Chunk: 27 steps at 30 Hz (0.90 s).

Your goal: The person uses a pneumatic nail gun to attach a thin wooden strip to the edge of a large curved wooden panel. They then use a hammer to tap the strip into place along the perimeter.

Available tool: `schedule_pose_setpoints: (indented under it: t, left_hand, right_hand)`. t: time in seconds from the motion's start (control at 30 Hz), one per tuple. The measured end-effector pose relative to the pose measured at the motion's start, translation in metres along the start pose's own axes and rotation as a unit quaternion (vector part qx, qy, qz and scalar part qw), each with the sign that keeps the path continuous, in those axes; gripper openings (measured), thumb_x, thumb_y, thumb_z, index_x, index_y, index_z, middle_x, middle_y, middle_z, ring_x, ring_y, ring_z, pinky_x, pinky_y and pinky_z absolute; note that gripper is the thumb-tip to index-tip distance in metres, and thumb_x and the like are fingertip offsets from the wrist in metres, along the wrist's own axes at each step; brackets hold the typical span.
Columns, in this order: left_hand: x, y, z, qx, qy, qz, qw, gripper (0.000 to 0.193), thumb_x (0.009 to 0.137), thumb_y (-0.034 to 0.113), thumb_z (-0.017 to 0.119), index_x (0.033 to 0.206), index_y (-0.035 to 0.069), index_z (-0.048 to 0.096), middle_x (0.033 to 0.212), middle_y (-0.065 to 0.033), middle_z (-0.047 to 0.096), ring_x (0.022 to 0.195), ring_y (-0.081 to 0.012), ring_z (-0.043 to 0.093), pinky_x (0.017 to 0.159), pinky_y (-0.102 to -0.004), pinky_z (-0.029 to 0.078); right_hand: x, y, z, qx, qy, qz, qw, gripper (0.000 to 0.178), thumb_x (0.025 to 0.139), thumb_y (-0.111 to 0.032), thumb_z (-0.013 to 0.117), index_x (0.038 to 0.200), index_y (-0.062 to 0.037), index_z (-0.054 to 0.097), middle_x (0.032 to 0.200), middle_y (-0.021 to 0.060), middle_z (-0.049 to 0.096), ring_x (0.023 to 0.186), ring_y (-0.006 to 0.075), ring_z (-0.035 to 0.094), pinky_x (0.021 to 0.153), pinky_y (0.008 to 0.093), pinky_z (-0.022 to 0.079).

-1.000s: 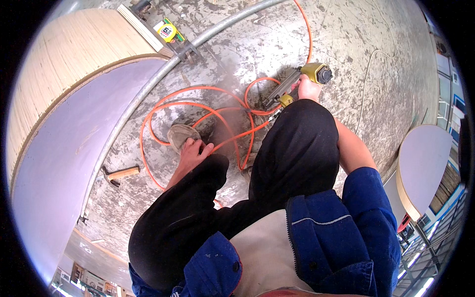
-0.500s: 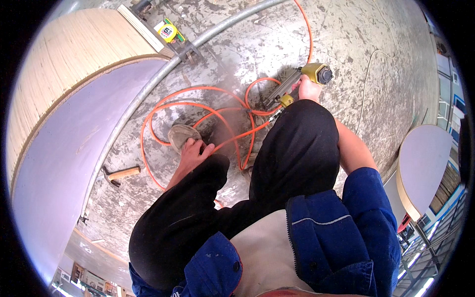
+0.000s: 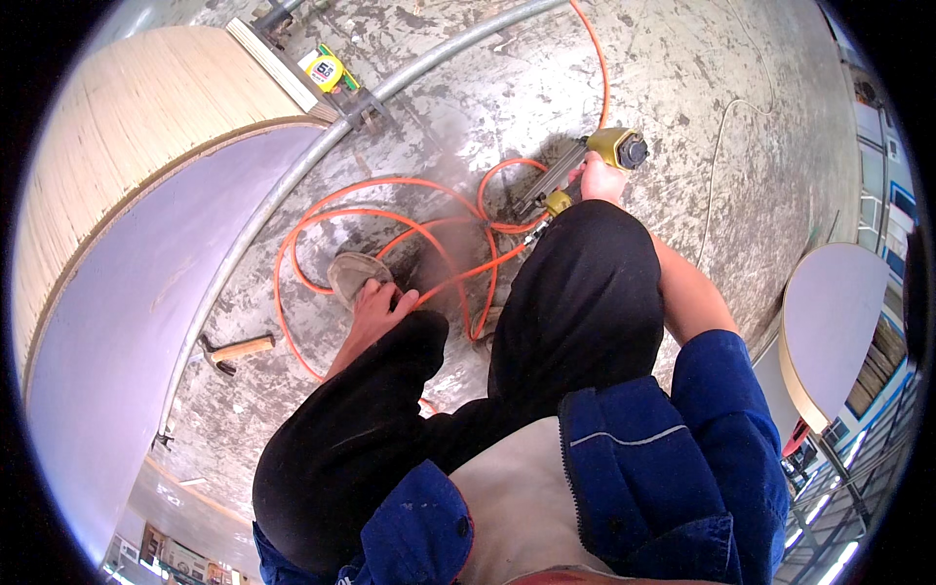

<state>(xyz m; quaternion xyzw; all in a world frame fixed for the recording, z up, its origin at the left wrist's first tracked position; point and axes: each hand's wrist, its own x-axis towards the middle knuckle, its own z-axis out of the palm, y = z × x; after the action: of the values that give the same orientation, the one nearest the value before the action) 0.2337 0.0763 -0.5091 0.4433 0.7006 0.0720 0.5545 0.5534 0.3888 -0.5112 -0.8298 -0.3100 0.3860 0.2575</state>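
Observation:
Out in front of my right knee, my right hand [image 3: 604, 182] is wrapped round the grip of a gold-and-grey air nail gun [image 3: 616, 148]. Its long grey magazine slants down to the left, and an orange air hose [image 3: 487, 264] joins it at a metal fitting. My left hand [image 3: 374, 310] is low beside my left shoe [image 3: 353, 277], fingers curled and thumb alongside the hose. What those fingers hold, if anything, is hidden. The hose lies in loose loops on the floor between my hands and passes behind my left leg.
A curved wooden panel piece [image 3: 146, 107] with a pale lilac face stands at left, edged by a bent metal pipe [image 3: 292, 174]. A claw hammer [image 3: 239, 348] lies near it; a yellow tape measure [image 3: 324, 71] is farther off. A rounded panel [image 3: 834, 327] stands at right.
The view has shifted very slightly. My right hand still grips the nail gun, and my left hand stays by the shoe; nothing else has visibly moved.

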Motion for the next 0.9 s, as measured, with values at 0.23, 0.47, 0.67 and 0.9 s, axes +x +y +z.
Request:
schedule_pose_setpoints:
  t: [0.23,0.47,0.67,0.9]
  left_hand:
    - [0.0,-0.003,0.001,-0.001,-0.001,-0.001,1.0,0.052,0.093,0.056,0.064,0.094,0.004,0.069,0.102,-0.0197,0.054,0.108,-0.0391,0.053,0.094,-0.0479,0.041]
    - [0.004,-0.013,0.006,0.015,-0.005,0.011,1.0,0.053,0.093,0.057,0.063,0.095,0.004,0.068,0.102,-0.0194,0.053,0.108,-0.0389,0.053,0.093,-0.0488,0.042]
    - [0.0,-0.001,0.0,0.01,-0.002,-0.001,1.0,0.053,0.093,0.056,0.064,0.096,0.003,0.069,0.102,-0.0192,0.053,0.107,-0.039,0.054,0.092,-0.048,0.042]
    - [-0.002,0.003,-0.001,0.008,0.005,-0.007,1.0,0.051,0.093,0.054,0.065,0.095,0.003,0.069,0.101,-0.0195,0.053,0.107,-0.0397,0.054,0.092,-0.0485,0.042]
  right_hand:
    - [-0.002,0.0,0.002,0.003,-0.009,-0.011,1.0,0.027,0.089,-0.018,0.063,0.073,0.0033,0.062,0.064,0.014,0.064,0.056,0.0243,0.068,0.055,0.0398,0.053]
    - [-0.009,-0.006,0.002,0.02,-0.01,0.009,1.0,0.034,0.09,-0.023,0.06,0.069,0.0033,0.063,0.061,0.0157,0.068,0.057,0.0234,0.069,0.058,0.0389,0.053]
    - [-0.007,-0.005,0.0,0.005,-0.009,-0.01,1.0,0.035,0.091,-0.023,0.061,0.07,0.0044,0.063,0.062,0.0164,0.068,0.057,0.0244,0.07,0.057,0.0394,0.053]
    - [-0.008,-0.005,0.001,0.003,-0.01,-0.011,1.0,0.037,0.09,-0.025,0.059,0.07,0.0054,0.064,0.061,0.0163,0.068,0.058,0.0246,0.07,0.058,0.0396,0.053]
